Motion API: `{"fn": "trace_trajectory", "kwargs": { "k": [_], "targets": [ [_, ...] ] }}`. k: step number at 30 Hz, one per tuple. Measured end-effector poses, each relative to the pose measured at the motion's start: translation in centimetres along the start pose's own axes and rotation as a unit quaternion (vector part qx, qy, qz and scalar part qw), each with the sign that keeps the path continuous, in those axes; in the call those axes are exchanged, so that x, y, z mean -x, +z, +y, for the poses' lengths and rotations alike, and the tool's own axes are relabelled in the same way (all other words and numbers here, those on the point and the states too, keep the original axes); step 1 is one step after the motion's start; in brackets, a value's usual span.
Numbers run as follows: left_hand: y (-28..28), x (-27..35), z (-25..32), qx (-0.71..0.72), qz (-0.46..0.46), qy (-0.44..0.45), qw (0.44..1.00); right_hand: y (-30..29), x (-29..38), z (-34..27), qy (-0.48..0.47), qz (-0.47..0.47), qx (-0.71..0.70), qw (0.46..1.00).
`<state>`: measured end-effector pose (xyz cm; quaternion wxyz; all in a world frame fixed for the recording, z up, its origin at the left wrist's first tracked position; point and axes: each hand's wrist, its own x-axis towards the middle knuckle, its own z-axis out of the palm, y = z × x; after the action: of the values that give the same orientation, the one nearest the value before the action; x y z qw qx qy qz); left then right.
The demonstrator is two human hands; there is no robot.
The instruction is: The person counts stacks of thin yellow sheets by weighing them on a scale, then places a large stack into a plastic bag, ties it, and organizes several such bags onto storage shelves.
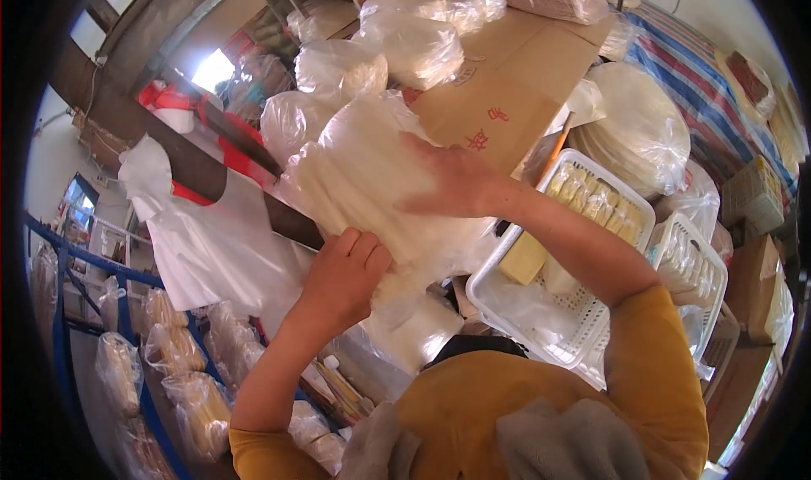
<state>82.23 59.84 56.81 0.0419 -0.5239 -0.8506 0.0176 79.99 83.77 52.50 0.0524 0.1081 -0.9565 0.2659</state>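
A large clear plastic bag (374, 131) with pale, thin sheet-like contents lies before me on the work surface. My left hand (351, 277) has its fingers curled and closed on the bag's near left edge. Over the bag's right side is my right hand (450, 179), fingers spread and slightly blurred; whether it touches the plastic I cannot tell. Beneath my right forearm stands a white plastic basket (478, 287) with wrapped yellow packets (595, 204) and a yellow block (524, 258).
Several filled plastic bags (412, 49) sit beyond, beside a flat cardboard sheet (507, 100). White plastic sheeting (209, 239) hangs over a dark beam (285, 220) at left. Blue-framed shelving (152, 410) holds bagged goods. Another white basket (719, 277) stands at right.
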Motion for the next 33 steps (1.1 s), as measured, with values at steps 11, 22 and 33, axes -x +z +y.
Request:
{"fn": "trace_trajectory", "kwargs": {
  "k": [11,22,33],
  "targets": [
    [1.0,-12.7,0.2,0.126,0.083,-0.031,0.988,3.6,2.5,2.2,-0.076,0.045,-0.529,0.844],
    [2.9,-13.2,1.7,0.076,0.022,-0.104,0.991,26.8,21.8,40.0,0.406,0.058,0.084,0.908],
    [4.1,-13.2,-0.4,0.087,0.077,-0.043,0.992,33.4,32.7,42.8,0.336,0.065,-0.024,0.939]
  ]
}}
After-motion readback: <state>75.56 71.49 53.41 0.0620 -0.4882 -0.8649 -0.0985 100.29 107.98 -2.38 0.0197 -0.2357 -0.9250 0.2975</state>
